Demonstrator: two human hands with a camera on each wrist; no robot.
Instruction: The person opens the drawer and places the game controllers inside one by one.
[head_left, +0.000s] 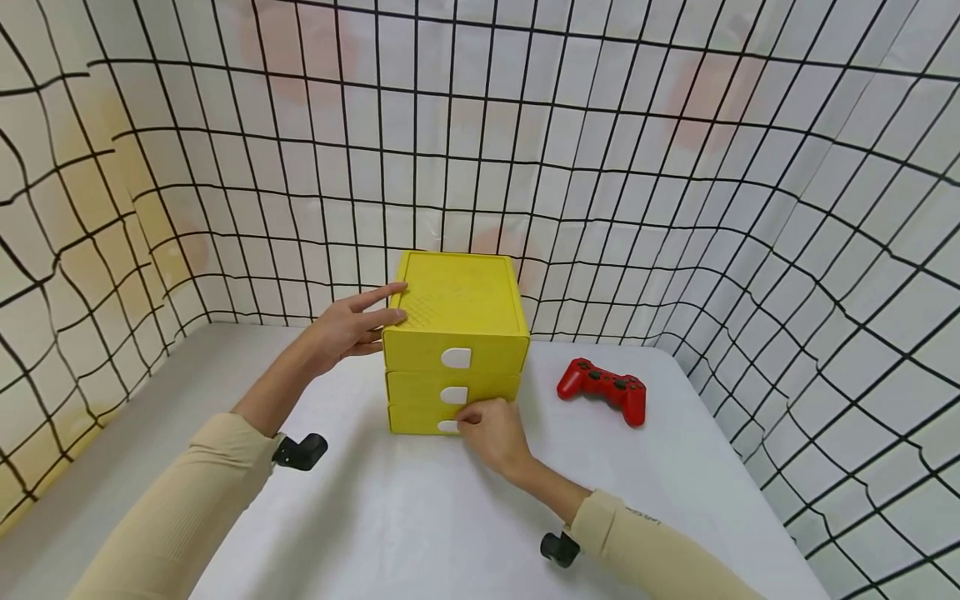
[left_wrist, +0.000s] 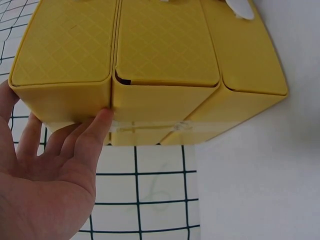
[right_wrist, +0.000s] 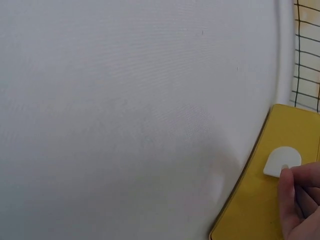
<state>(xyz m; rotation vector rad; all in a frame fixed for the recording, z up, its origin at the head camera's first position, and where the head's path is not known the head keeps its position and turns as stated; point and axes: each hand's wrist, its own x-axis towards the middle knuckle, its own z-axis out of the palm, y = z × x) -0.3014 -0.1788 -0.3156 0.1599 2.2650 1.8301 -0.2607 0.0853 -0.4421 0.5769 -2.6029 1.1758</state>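
Observation:
A yellow three-drawer box (head_left: 461,292) stands on the table with a white tab handle on each drawer front. With outstretched fingers, my left hand (head_left: 341,329) touches its left side and upper left edge. The left wrist view shows that hand (left_wrist: 55,175) against the side of the top section. At the lowest drawer (head_left: 412,419), my right hand (head_left: 495,437) pinches the white tab (head_left: 447,426) between thumb and finger. Up close, in the right wrist view, the fingertips sit at the edge of the white tab (right_wrist: 282,160). All the drawers look closed.
A red game controller (head_left: 603,390) lies to the right of the box on the white table (head_left: 420,517). Black grid netting (head_left: 480,158) over white sheeting encloses the table's back and sides. Clear tape (left_wrist: 150,127) runs across the box's side.

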